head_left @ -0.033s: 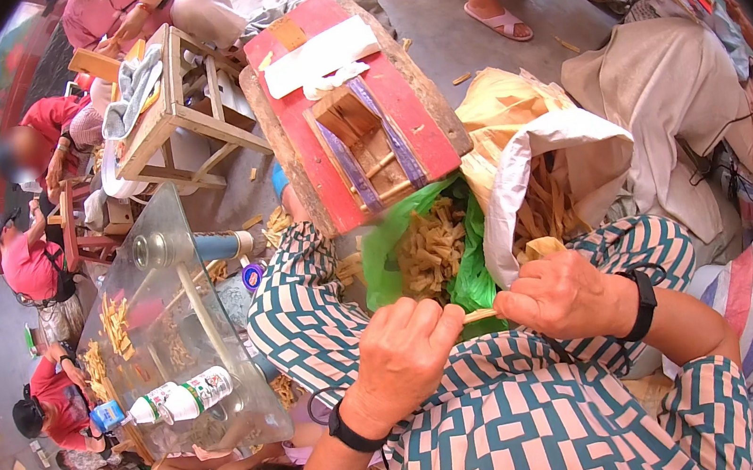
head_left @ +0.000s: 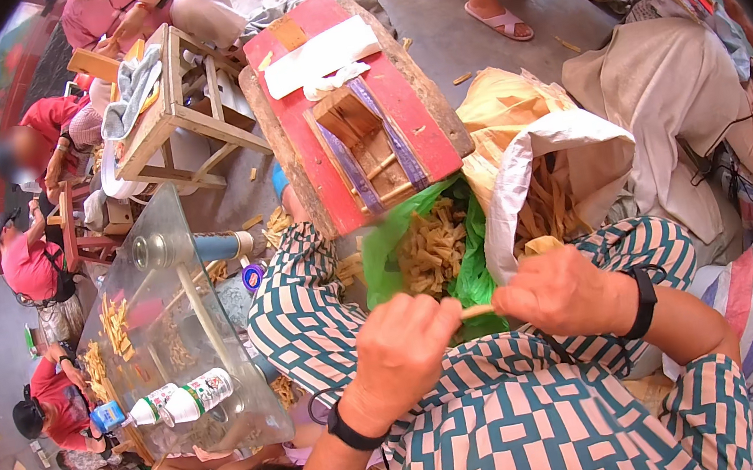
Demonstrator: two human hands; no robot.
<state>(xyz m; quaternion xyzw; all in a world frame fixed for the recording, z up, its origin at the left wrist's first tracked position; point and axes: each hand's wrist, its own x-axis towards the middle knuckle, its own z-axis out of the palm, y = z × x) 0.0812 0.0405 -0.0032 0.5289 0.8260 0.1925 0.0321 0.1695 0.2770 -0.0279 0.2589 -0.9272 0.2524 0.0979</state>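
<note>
My left hand [head_left: 399, 351] and my right hand [head_left: 567, 294] are raised over my lap, fingers closed, gripping opposite ends of a short yellowish strip [head_left: 478, 311]. Only its middle shows between them. Just beyond, an open green plastic bag [head_left: 382, 251] holds a heap of short pale-brown strips [head_left: 435, 248]. Beside it on the right, a sack [head_left: 506, 191] with its white edge folded over contains longer brown strips [head_left: 551, 202]. In front of me stands a red-topped wooden board [head_left: 411, 102] carrying a small wooden frame [head_left: 374, 145] with purple bands along its sides.
A glass-topped table [head_left: 217, 327] to the left carries white-and-green bottles [head_left: 200, 395] and loose strips. Farther back is a wooden stool [head_left: 180, 118] with a grey cloth over it. Several people sit at the left and far side. A striped bag [head_left: 752, 304] lies at my right.
Both hands have risen very slightly, with the strip still between them. Nothing else has visibly moved.
</note>
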